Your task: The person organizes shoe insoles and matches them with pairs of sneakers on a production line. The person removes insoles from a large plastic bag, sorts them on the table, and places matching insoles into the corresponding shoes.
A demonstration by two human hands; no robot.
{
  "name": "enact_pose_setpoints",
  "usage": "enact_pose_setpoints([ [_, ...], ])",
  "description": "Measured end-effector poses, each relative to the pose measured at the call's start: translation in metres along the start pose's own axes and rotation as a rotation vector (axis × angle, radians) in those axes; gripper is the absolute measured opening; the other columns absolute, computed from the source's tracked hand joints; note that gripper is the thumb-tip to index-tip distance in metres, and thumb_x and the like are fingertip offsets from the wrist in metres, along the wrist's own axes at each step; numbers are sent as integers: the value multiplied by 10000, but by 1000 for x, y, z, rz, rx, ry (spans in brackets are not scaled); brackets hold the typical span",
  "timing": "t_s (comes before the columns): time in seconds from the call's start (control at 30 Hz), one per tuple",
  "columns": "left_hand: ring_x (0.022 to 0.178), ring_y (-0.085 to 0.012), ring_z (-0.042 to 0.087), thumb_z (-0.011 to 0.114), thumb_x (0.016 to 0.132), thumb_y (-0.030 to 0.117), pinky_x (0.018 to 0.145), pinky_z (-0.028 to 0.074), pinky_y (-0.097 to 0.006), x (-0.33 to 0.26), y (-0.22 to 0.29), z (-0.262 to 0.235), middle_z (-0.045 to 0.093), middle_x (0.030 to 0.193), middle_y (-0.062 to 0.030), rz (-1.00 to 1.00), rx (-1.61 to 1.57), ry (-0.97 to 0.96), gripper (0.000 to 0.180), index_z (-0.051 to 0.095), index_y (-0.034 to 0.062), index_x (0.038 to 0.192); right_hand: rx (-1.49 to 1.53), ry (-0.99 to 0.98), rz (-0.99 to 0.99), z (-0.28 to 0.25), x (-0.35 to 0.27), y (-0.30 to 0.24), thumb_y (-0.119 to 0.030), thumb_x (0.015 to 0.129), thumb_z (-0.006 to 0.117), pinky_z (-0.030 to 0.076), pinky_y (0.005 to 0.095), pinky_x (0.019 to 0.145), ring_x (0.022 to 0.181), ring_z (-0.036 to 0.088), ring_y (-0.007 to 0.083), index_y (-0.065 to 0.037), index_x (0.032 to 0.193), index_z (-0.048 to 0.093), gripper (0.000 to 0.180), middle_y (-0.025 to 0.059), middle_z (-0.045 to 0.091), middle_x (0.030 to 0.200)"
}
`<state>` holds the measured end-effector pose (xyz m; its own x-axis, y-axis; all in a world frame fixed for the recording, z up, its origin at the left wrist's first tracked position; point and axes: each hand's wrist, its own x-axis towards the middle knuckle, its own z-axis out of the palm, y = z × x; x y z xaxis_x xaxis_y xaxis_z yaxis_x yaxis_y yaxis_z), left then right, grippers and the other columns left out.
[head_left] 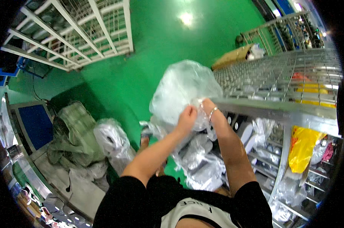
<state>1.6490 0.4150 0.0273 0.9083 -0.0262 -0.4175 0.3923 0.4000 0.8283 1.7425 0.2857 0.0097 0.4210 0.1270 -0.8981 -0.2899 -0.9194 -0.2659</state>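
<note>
A large, puffed-out translucent plastic bag (181, 85) hangs in front of me over the green floor. My left hand (188, 117) is closed with its fingers pinched on the bag's near edge. Close beside it, my right hand (210, 108), with a bracelet at the wrist, also grips the gathered plastic. What the bag holds, if anything, cannot be made out. Below my hands lie more bundles in clear plastic (202, 163), partly hidden by my right forearm.
At right stands a metal wire rack (278, 102) with wrapped items and a yellow bag (304, 148). A white cage cart (84, 34) stands far left. Nearer left are a green-grey sack (79, 131), a plastic-wrapped bundle (113, 138) and a blue panel (34, 125). Cardboard (232, 57) lies beyond the rack.
</note>
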Motion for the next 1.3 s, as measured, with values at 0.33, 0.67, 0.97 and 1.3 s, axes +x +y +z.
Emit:
enact_pose_setpoints([
  [0.33,497,-63,356,469,810,218,455,298,-209,-35,32,17,391,575,35,-207,-165,-395,161,478,79,729,-740,372,-293,8,30,-21,-231,755,465,426,389,766,890,531,292,-59,1018,530,321,174,524,1024],
  [0.67,394,-148,416,452,746,201,420,390,-278,-38,-2,13,454,479,-49,-348,-522,-66,252,452,76,527,-1021,546,-496,35,-39,21,-346,777,423,444,409,736,873,545,309,-85,1033,534,382,163,528,1040],
  [0.97,837,-196,501,493,779,225,769,413,-335,-74,8,20,519,885,-67,-45,-417,-3,252,461,51,958,-619,900,-911,49,-198,3,-171,709,542,424,404,697,818,503,318,-53,896,548,221,150,526,904],
  [1.3,730,-287,567,499,679,199,639,431,-390,-470,-119,-90,585,731,-151,-63,746,412,213,559,12,764,-564,-399,-787,254,-264,88,-161,767,522,420,314,596,642,518,250,-10,851,541,174,122,561,764],
])
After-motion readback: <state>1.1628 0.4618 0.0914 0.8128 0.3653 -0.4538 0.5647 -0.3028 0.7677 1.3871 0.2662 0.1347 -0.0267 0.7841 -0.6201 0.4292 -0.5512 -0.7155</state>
